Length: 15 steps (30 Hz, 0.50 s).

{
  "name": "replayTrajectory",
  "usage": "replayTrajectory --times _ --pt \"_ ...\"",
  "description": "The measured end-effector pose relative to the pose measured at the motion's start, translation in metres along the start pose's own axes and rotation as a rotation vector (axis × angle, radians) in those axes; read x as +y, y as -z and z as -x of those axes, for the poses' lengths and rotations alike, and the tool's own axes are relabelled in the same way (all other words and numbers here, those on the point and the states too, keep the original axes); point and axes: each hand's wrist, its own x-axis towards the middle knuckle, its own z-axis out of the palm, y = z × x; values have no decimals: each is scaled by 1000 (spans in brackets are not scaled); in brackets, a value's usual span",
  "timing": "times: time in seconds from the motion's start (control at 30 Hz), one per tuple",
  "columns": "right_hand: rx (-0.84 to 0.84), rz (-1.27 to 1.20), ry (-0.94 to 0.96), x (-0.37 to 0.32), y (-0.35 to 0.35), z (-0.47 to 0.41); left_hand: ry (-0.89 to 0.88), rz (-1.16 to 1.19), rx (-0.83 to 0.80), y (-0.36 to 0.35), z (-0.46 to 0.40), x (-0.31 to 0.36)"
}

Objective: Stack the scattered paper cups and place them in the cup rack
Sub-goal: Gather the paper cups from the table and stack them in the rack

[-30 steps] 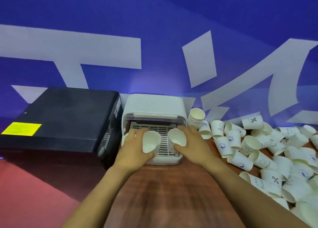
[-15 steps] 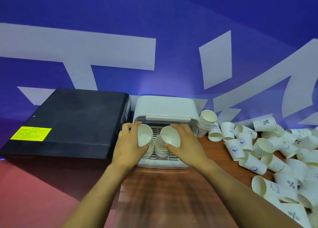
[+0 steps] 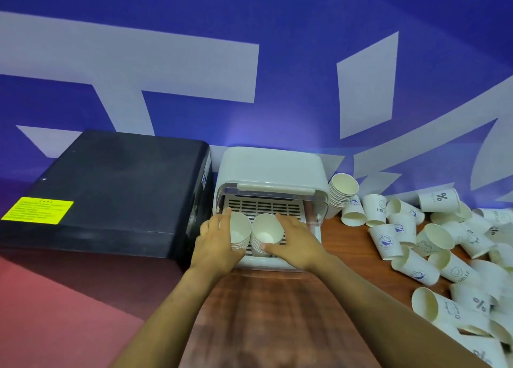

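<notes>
Two forearms are reaching across the wooden counter (image 3: 263, 312) toward the white cup rack (image 3: 269, 170), whose front is standing open over a slotted tray. The left hand (image 3: 215, 245) is curling round the left stack of cups (image 3: 240, 233), fingers wrapping its outer side, while the right hand (image 3: 295, 242) is holding the right stack of cups (image 3: 266, 234), thumb pressing the near rim and fingers lying along its right side. Both stacks are sitting side by side on the tray near the front; whether they are already resting fully on it is hard to say, since the hands are hiding their bases. So two stacks appear to be going in now, but plenty is remaining: loose cups (image 3: 444, 254) are lying scattered over the right of the counter, and farther back another stack (image 3: 342, 193) is leaning beside the rack's right wall, waiting outside.
</notes>
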Motion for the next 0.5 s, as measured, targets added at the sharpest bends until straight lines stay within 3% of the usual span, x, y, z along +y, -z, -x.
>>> replayTrajectory --times 0.27,0.5 --pt "37 -72 35 14 8 10 -33 6 32 -1 7 6" --pt "6 -59 -55 74 13 84 -273 185 60 -29 46 56"
